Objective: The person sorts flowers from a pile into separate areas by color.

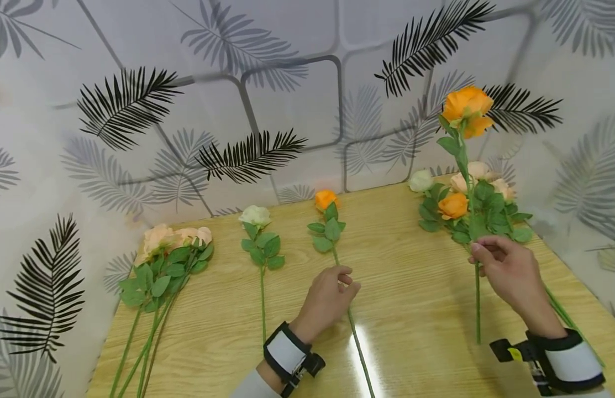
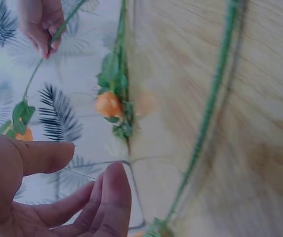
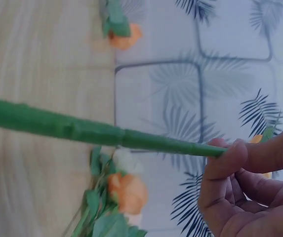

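Note:
My right hand (image 1: 511,276) pinches the green stem of an orange rose (image 1: 467,110) between thumb and fingers. The flower stands upright above the hand, and the bare stem (image 3: 82,129) runs out below the grip. My left hand (image 1: 324,301) is over the stem of a second orange rose (image 1: 326,200) lying on the table. In the left wrist view, the thumb (image 2: 47,157) and fingertips are apart with nothing between them, and the lying rose's stem (image 2: 208,116) passes beside them.
A white rose (image 1: 256,216) lies left of the middle. Several peach roses (image 1: 175,239) are bunched at the left of the wooden table (image 1: 392,243). Another bunch, with peach, white and orange roses (image 1: 453,205), lies at the back right. Behind the table stands a leaf-patterned wall (image 1: 297,110).

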Tool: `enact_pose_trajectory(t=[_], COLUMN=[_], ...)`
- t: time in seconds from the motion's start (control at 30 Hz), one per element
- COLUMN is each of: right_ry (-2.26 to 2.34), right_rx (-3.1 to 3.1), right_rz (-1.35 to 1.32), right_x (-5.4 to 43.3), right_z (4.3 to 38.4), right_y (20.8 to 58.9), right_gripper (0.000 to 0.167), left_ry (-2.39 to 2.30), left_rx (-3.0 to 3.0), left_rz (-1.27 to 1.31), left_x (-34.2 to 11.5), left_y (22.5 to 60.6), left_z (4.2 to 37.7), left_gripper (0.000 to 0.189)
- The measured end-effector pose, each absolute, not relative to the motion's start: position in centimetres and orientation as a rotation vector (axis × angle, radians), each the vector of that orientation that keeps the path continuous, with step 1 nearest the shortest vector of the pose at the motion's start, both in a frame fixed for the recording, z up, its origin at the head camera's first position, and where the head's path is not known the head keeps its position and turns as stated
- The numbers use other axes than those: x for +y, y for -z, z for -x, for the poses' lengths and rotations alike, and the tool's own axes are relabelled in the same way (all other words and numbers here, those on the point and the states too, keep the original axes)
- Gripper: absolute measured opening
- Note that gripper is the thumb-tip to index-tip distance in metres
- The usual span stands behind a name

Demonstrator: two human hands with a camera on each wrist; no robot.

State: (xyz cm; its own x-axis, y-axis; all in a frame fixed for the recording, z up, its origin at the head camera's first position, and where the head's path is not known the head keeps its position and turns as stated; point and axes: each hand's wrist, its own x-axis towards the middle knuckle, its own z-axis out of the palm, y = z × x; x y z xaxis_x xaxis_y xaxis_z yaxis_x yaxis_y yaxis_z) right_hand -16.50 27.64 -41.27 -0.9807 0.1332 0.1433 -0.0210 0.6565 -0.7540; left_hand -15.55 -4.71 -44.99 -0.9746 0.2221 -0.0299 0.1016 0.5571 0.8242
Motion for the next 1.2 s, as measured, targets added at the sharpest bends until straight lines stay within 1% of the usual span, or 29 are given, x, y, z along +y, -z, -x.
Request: enact_pose_trajectory(t=[0.13,0.27,0.53,0.8,1.0,1.2], right_ry=[-1.284,-1.310,-1.412,-1.550,-1.644,-1.715], right_rx=[-2.656,-2.644,-2.595,-2.589,-2.608,-2.605], right_rz=[0.020,-0.050,-0.128,-0.234,-0.293,-0.389], right_x=[26.7,25.8,24.2,21.6,19.8,18.8], right_z=[16.0,15.5,14.6,13.4,12.4,12.0], right_y=[40.2,39.4,38.9,38.8,38.7,39.0], right_gripper=[0.038,0.035,0.028,0.024,0.020,0.015], left_ry=[-1.454,-1.482,-1.504,-1.578,-1.601,-1.610], left_rx=[2.643,2.628,2.626,2.585,2.568,2.562], left_rz=[-0.382,-0.435,-0.472,-0.607,-0.633,-0.653], left_x=[-3.9,-3.3,-3.0,-2.4,-2.1,-2.1], left_y=[43.2,42.3,41.8,41.0,40.4,40.0], left_z=[14.9,14.5,14.1,13.7,13.3,13.0], left_gripper=[0.033,0.031,0.030,0.032,0.035,0.034])
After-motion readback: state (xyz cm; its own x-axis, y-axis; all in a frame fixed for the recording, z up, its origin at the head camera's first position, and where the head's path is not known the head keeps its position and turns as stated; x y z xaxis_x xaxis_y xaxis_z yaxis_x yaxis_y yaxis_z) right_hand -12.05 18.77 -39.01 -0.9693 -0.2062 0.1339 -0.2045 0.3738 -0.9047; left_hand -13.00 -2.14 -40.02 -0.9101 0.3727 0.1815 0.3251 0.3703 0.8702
